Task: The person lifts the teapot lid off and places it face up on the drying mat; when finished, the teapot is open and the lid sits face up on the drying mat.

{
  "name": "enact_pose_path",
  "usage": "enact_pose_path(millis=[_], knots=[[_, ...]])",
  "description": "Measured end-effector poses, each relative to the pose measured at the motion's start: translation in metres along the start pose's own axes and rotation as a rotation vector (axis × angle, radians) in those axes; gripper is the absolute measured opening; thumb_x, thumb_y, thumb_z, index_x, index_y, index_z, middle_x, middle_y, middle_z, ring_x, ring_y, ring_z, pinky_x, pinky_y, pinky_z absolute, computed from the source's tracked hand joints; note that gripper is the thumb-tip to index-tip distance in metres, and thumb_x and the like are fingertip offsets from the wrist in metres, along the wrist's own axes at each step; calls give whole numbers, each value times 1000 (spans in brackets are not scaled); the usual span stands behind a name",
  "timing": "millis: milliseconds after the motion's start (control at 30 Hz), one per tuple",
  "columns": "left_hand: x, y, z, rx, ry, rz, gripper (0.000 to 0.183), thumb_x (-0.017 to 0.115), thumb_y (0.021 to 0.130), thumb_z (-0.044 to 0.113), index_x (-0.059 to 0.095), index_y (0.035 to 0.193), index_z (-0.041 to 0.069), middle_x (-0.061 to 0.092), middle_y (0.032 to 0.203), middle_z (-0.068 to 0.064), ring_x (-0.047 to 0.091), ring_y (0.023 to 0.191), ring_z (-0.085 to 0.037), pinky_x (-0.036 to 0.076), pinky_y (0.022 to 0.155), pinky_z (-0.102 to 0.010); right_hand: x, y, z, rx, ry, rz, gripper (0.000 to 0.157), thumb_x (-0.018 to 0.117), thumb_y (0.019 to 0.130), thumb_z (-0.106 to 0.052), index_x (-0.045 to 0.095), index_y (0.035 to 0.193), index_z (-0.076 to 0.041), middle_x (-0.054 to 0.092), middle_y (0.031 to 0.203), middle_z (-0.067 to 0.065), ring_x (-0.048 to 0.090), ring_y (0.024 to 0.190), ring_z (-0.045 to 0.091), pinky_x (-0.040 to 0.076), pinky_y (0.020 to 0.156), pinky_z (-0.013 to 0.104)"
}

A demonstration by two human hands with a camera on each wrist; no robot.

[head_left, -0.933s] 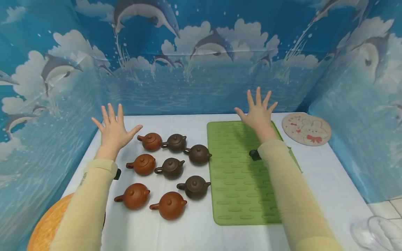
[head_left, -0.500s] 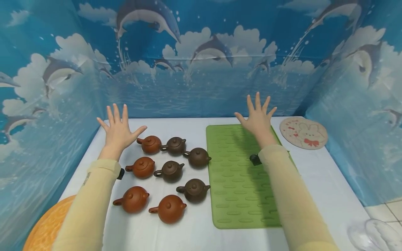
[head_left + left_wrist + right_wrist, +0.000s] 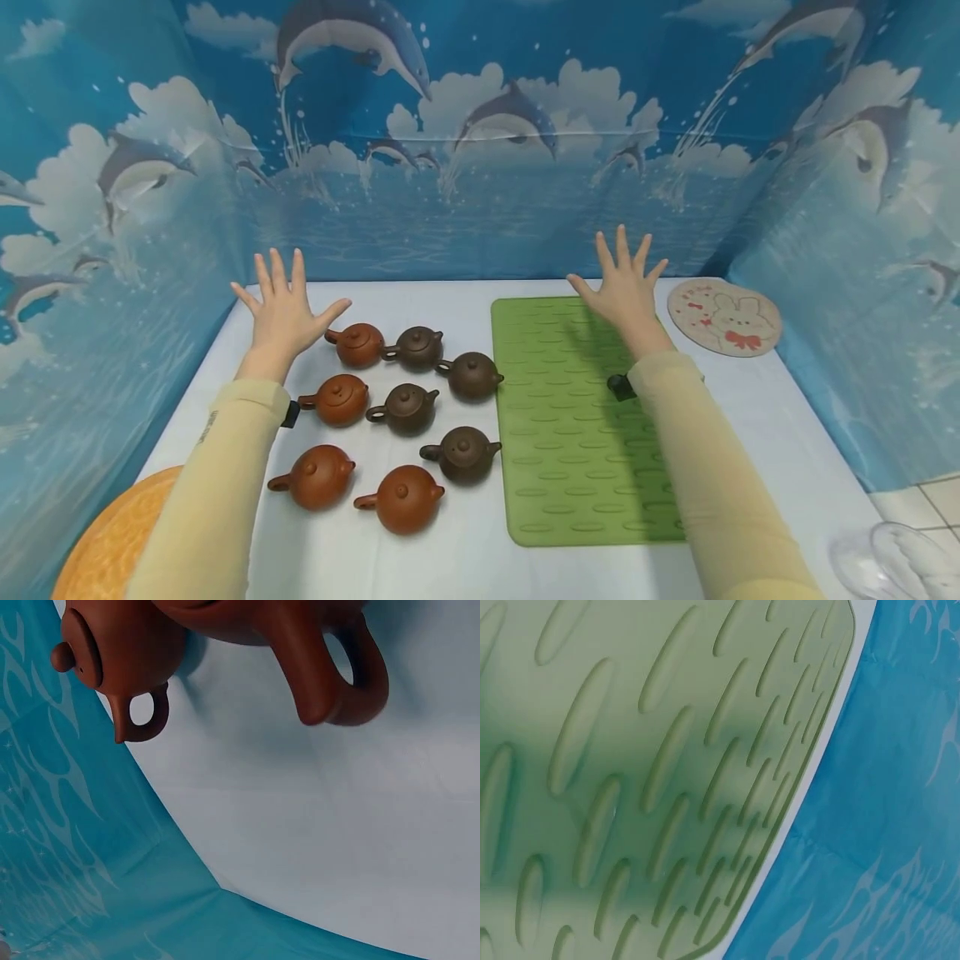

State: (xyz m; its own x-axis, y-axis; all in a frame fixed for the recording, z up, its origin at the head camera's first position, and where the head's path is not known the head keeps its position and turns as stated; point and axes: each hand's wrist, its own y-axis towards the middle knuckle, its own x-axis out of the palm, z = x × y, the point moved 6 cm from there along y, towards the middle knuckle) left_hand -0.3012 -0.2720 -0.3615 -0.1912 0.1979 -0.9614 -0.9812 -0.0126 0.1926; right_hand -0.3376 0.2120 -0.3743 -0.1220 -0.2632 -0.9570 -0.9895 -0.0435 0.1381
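Observation:
My left hand is held up with spread fingers to the left of several small clay teapots. Reddish-brown teapots, one of them at the back, one at the front, stand mostly on the left; dark brown teapots, such as the middle one, stand nearer the mat. In the left wrist view, the handles of two reddish teapots show at the top. Over the far part of the green ridged mat, my right hand is raised, fingers spread, holding nothing. Only mat and backdrop appear in the right wrist view.
A round coaster with a rabbit picture lies at the back right. An orange round object is at the front left, and a clear plastic container at the front right. Dolphin-print cloth walls the white table.
The head view has tilted slightly. My left hand shifted a little right early on, then stayed; my right hand moved slightly right and down. The teapots keep their places.

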Motion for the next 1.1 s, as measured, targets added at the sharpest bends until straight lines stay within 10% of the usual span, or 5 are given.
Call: enact_pose_path(millis=[1100], knots=[[-13, -10, 21, 103, -22, 2, 109, 58, 86, 69, 4, 159, 8, -4, 163, -25, -21, 149, -40, -13, 107, -77, -3, -15, -10, -111, 26, 28, 87, 48, 96, -61, 8, 160, -18, -5, 166, 17, -24, 145, 46, -10, 107, 77]])
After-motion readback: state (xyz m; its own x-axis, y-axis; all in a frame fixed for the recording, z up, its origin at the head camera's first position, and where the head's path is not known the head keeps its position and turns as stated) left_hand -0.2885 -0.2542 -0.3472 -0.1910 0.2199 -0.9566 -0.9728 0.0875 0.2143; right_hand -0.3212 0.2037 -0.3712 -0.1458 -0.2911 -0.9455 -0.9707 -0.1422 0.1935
